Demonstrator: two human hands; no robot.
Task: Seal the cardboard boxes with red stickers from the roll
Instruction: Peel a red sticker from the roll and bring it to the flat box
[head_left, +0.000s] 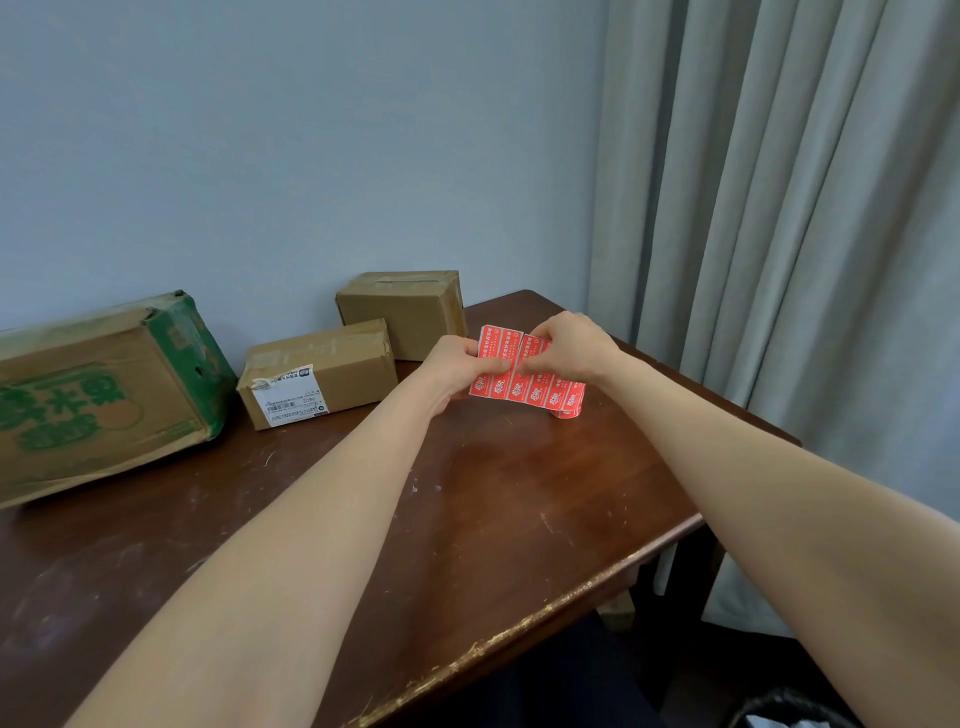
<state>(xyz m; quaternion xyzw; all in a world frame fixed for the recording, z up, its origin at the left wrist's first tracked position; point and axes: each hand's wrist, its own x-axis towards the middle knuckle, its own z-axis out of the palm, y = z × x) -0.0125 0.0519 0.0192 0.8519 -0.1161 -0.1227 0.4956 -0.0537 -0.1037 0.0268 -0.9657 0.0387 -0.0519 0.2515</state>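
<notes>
Your left hand (457, 371) is pinching the sticker strip (524, 389) steady above the desk (519, 493), likely so your right hand (566, 345), fingers (540, 361) clamped on its upper edge, is peeling one free.

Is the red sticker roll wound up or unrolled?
Partly unrolled: the sticker roll spreads flat between left hand and right hand, its wound end below.

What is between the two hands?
A strip of red stickers, seen in the head view. The left hand and the right hand both pinch it, and its lower end curls into the roll.
</notes>
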